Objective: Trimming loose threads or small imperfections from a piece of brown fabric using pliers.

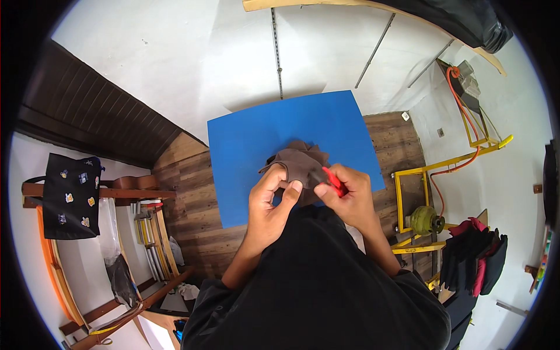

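Note:
A bunched piece of brown cloth [298, 160] with layered folds and a dark-edged rim lies over the near middle of a blue tabletop [274, 119]. My left hand [268, 204] pinches the near left edge of this cloth between thumb and fingers. In my right hand [353, 195] is a small red-handled tool [333, 179], its dark tip against the right side of the cloth. Fingers hide part of the tool, so its exact kind cannot be made out. The two thumbs are close together, a short gap apart.
A wooden rack [157, 239] with rolls stands at the left, beside a hanging black bag [73, 195]. On the right are a yellow metal frame [399, 201], a green gas cylinder [426, 220] with an orange hose, and dark and red garments [475, 256]. A white wall rises beyond the table.

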`<action>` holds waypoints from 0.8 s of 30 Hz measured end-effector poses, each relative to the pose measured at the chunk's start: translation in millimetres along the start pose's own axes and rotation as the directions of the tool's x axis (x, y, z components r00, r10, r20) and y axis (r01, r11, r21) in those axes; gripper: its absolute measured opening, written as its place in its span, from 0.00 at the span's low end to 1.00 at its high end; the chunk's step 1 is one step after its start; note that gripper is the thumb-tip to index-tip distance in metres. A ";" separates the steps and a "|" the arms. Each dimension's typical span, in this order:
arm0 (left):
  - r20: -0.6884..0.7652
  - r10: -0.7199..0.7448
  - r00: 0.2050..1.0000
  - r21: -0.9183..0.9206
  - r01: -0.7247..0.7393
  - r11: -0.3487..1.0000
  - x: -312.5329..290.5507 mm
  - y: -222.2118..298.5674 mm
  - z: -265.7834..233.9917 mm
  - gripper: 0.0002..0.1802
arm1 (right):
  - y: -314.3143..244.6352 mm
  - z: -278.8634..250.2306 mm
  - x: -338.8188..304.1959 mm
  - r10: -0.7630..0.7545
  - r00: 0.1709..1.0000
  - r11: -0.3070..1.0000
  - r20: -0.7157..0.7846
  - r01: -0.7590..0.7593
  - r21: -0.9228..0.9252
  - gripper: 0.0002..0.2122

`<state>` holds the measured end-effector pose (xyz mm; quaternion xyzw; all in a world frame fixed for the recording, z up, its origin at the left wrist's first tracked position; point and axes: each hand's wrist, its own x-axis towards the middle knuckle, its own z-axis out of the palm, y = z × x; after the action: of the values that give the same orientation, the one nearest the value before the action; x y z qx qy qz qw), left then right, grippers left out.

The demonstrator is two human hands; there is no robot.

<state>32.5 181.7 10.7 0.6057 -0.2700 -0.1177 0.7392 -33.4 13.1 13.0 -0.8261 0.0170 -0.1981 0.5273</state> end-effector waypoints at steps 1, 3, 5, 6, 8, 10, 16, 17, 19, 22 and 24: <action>0.000 -0.004 1.000 0.013 0.004 1.000 -0.9 -0.1 -0.1 0.04 | 4.1 0.8 -2.6 0.053 0.998 0.997 -0.036 -0.051 0.055 0.13; 0.001 -0.003 1.000 -0.005 0.003 1.000 -0.8 1.3 1.2 0.04 | -5.1 2.1 1.0 0.112 0.992 0.975 -0.060 -0.098 0.201 0.13; 0.006 -0.004 1.000 -0.023 0.004 1.000 -0.3 4.2 2.7 0.04 | -2.8 -2.3 0.4 0.194 0.981 0.937 0.017 -0.190 0.294 0.18; 0.010 -0.030 1.000 -0.059 0.030 0.998 0.2 6.0 3.6 0.04 | -0.1 -0.1 0.6 0.194 0.981 0.937 0.013 -0.189 0.295 0.18; 0.019 -0.055 0.998 -0.096 0.056 0.994 -0.9 4.6 3.1 0.04 | 2.2 5.3 3.9 0.105 0.994 0.968 0.022 -0.107 0.225 0.15; 0.028 -0.136 0.990 -0.155 0.138 0.978 -3.9 -4.2 -1.7 0.05 | 14.3 8.8 6.2 0.175 0.984 0.956 -0.039 -0.160 0.244 0.10; -0.020 -0.148 0.989 -0.431 0.125 0.893 -7.8 -21.6 -9.8 0.05 | 35.2 -8.0 15.2 0.455 0.890 0.574 -0.037 -0.262 0.776 0.15; -0.019 -0.151 0.988 -0.432 0.128 0.893 -7.3 -20.5 -8.8 0.05 | 24.3 -10.4 12.6 0.413 0.911 0.522 0.020 -0.254 0.814 0.16; -0.018 -0.209 0.978 -0.391 0.186 0.902 -4.6 -16.8 -5.4 0.05 | 29.8 -13.1 7.0 0.325 0.914 0.472 0.243 -0.380 0.796 0.15; 0.070 -0.071 0.995 -0.122 0.080 0.989 -6.3 -30.0 -10.3 0.12 | 29.4 -1.2 19.7 0.326 0.945 0.729 -0.016 -0.240 0.641 0.15; 0.056 -0.107 0.993 -0.199 0.116 0.973 -2.6 -14.2 -0.2 0.13 | 62.7 3.2 31.8 0.329 0.896 0.811 -0.298 -0.107 0.575 0.15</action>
<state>32.7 179.7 -3.6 0.5389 -0.2389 -0.1993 0.7828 8.4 -19.5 -33.4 -0.5785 0.1594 -0.2892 0.7458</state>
